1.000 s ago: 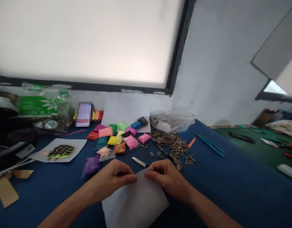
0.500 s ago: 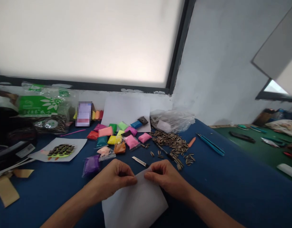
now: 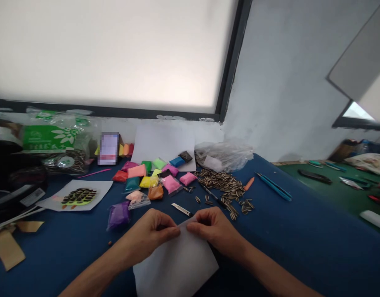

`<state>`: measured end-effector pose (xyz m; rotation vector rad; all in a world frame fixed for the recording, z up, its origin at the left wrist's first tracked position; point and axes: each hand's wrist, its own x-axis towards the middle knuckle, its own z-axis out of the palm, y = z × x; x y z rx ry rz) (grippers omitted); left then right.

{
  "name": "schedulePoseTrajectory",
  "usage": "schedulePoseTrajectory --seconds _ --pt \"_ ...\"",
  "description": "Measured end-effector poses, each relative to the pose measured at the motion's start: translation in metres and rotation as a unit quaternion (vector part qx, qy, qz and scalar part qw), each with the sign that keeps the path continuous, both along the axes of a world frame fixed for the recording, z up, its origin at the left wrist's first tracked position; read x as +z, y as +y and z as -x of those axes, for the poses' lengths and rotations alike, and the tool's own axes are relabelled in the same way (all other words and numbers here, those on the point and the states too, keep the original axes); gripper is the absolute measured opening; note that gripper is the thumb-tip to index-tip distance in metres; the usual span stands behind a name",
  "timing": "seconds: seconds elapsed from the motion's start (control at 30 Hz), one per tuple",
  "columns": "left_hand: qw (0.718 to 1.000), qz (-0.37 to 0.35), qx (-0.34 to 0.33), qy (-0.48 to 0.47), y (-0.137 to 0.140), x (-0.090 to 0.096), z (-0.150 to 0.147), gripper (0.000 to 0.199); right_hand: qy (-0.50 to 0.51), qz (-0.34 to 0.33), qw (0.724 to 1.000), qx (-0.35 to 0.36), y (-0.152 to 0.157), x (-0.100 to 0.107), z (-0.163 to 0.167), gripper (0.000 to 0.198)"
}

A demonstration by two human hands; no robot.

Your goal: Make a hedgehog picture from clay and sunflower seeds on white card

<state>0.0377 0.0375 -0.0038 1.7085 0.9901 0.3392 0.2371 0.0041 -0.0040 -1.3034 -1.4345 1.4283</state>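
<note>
Between my hands a white sheet of paper (image 3: 177, 266) hangs over the table's near edge, pinched along its top. My left hand (image 3: 152, 235) grips that edge between thumb and fingers. A short way to the right, my right hand (image 3: 216, 231) pinches the same edge. Just beyond the paper lies a utility knife (image 3: 181, 209), its black end close to my right fingers. A pile of striped sunflower seeds (image 3: 222, 183) spreads past my right hand, with a black pen (image 3: 213, 195) beside it. A purple clay packet (image 3: 119, 215) lies beyond my left forearm.
Several coloured clay packets (image 3: 137, 170) cluster mid-table. At left, a paper with a seed-and-clay picture (image 3: 98, 196) lies near a green seed bag (image 3: 47, 138). Blue tweezers (image 3: 274, 186) and an orange clay stick (image 3: 249, 183) are at right. A clear plastic bag (image 3: 233, 154) rests by the wall.
Both hands keep their pinch on the paper, with only a slight shift. A small brown bit beside my left forearm is now visible.
</note>
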Motion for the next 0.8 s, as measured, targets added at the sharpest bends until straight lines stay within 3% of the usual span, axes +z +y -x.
schedulePoseTrajectory --seconds 0.17,0.37,0.5,0.7,0.8 --pt "1.000 -0.003 -0.006 -0.001 -0.001 0.000 -0.001 0.037 -0.007 0.003 1.000 -0.009 0.000 -0.002 0.001 0.024" --pt "0.998 0.046 -0.040 0.010 0.000 0.007 0.002 0.036 -0.017 0.005 1.000 -0.002 -0.003 0.000 0.002 0.023" --pt "0.999 0.037 -0.015 0.001 0.003 0.006 0.007 0.042 -0.017 0.003 1.000 -0.002 -0.003 0.002 0.001 0.023" --pt "0.978 0.198 0.061 -0.027 0.003 0.003 0.013 0.055 0.027 -0.012 0.999 0.022 -0.004 0.005 0.000 0.026" --pt "0.974 0.209 0.040 -0.074 0.003 0.003 0.014 0.052 0.041 -0.021 0.999 0.029 -0.005 0.008 0.000 0.027"
